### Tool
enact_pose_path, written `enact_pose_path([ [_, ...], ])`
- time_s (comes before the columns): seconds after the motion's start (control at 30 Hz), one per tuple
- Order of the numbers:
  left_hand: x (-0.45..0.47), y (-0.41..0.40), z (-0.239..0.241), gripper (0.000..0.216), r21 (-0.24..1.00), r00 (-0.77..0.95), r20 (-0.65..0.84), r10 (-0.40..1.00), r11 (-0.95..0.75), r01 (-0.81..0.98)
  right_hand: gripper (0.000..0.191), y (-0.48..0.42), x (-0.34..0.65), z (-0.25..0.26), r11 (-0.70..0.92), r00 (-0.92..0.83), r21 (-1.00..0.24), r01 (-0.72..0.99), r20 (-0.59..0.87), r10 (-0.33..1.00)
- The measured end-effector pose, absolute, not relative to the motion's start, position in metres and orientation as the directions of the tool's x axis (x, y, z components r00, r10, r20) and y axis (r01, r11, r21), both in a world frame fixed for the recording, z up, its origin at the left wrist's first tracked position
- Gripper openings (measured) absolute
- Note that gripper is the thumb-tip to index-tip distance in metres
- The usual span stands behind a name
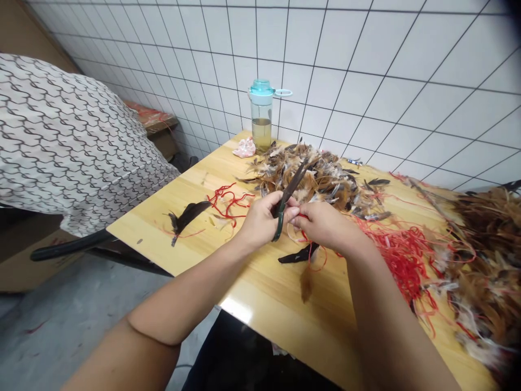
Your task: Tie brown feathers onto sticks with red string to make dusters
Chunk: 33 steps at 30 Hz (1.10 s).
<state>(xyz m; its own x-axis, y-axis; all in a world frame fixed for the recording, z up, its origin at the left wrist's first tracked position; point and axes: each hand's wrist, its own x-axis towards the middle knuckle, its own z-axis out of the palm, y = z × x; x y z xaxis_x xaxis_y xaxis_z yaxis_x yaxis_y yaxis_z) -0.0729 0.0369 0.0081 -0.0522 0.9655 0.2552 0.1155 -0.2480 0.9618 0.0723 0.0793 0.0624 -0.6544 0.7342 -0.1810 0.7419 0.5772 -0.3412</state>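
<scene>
My left hand (260, 220) is closed around a dark green stick-like shaft with a long dark feather (290, 190) rising from it. My right hand (321, 224) pinches the same shaft from the right, with red string (303, 237) at its fingers. Both hands hover over the yellow wooden table (268, 293). Below them lie a black feather (299, 254) and a brown feather (306, 283). Behind the hands sits a heap of brown and black feathers (325, 176).
A water bottle (261, 115) with a teal lid stands at the tiled wall, a crumpled pink scrap (245, 147) beside it. Loose red strings (228, 201) and a dark feather (187, 215) lie left; red string tangle (402, 255) and feather piles (484, 260) right. A person's patterned garment (69, 146) is at left.
</scene>
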Motion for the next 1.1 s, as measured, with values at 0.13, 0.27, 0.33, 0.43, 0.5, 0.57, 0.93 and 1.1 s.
enact_pose_path([
  [0.13,-0.078,0.038,0.01,0.024,0.97,-0.142,0.239,0.961,-0.231,0.071,0.028,0.082,0.077,0.063,0.591,-0.682,-0.406,0.698,-0.125,0.72],
  [0.27,-0.089,0.046,0.01,0.025,0.959,-0.367,0.229,0.902,-0.273,-0.072,0.031,0.09,0.096,0.071,0.579,-0.687,-0.493,0.649,-0.054,0.724],
  [0.33,-0.094,0.049,0.011,0.026,0.95,-0.421,0.222,0.88,-0.293,-0.11,0.032,0.093,0.108,0.077,0.553,-0.663,-0.534,0.64,-0.018,0.749],
  [0.43,-0.097,0.05,0.013,0.027,0.947,-0.441,0.212,0.872,-0.295,-0.13,0.034,0.095,0.12,0.085,0.52,-0.611,-0.583,0.624,0.05,0.79],
  [0.5,-0.095,0.049,0.014,0.029,0.952,-0.431,0.218,0.876,-0.288,-0.103,0.039,0.094,0.124,0.087,0.507,-0.573,-0.63,0.589,0.117,0.811],
  [0.57,-0.092,0.045,0.016,0.031,0.967,-0.355,0.224,0.908,-0.252,-0.035,0.044,0.093,0.126,0.086,0.484,-0.531,-0.699,0.527,0.174,0.829],
  [0.93,-0.064,0.034,0.002,0.026,0.695,0.34,0.198,0.919,-0.377,0.612,0.059,0.1,0.134,0.081,0.413,-0.301,-0.824,0.387,0.31,0.902],
  [1.1,-0.063,0.035,-0.005,0.016,0.535,0.299,0.291,0.909,-0.414,0.736,0.051,0.089,0.132,0.09,0.516,-0.448,-0.76,0.395,0.331,0.831],
])
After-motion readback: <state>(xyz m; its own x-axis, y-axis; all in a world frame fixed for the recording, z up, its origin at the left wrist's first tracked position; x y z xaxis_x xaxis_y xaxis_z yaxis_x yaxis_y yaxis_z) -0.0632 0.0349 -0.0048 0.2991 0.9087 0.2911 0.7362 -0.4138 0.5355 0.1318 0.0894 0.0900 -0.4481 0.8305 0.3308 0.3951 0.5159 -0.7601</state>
